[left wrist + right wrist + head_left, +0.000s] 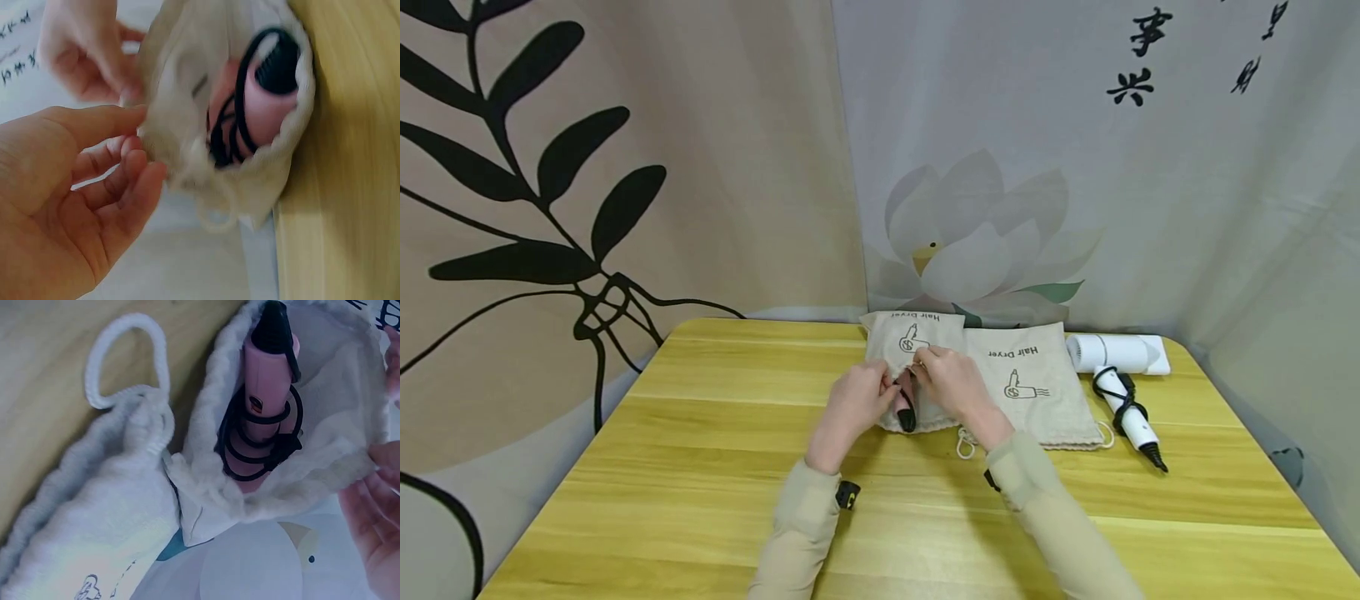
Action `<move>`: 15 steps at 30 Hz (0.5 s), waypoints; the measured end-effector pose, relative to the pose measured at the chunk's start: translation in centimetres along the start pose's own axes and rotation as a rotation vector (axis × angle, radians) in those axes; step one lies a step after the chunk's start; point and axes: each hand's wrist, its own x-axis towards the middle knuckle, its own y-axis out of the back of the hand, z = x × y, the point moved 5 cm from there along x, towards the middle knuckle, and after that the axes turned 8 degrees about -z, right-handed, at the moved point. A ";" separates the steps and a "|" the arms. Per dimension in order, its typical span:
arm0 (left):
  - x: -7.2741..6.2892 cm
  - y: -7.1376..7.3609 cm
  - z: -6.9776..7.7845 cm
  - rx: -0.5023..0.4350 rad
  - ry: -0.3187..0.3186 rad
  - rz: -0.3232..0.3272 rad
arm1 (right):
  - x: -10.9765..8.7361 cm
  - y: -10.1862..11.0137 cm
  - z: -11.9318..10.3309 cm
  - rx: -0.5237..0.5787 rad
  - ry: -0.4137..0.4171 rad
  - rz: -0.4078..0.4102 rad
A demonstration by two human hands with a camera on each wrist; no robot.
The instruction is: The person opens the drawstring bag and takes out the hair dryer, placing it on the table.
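A cream drawstring bag (887,329) printed "Hair Dryer" lies at the back of the table with its mouth toward me. Inside, a pink hair tool (269,112) shows its handle, with a black cord (234,450) wound around it and a black sleeve at the end. The rest of the tool is hidden in the bag. My left hand (857,398) pinches the upper rim of the mouth. Close beside it, my right hand (951,385) pinches the same rim, thumb above and fingers below in the right wrist view. Together they hold the mouth spread apart.
A second "Hair Dryer" bag (1037,417) lies flat to the right, its cord loop (128,359) sticking out. Past it are a white wand-like tool (1138,429) wrapped in black cord and a white cylinder-shaped appliance (1116,354). A printed curtain (760,167) hangs behind the wooden table (700,500).
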 end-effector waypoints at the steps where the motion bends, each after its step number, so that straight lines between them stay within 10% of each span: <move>1: 0.0 -0.1 0.3 0.006 -0.004 0.011 | 0.1 0.1 0.0 -0.003 -0.002 0.011; 15: 0.9 -2.4 1.1 0.037 0.213 0.042 | 0.2 0.3 -0.1 -0.059 0.046 0.091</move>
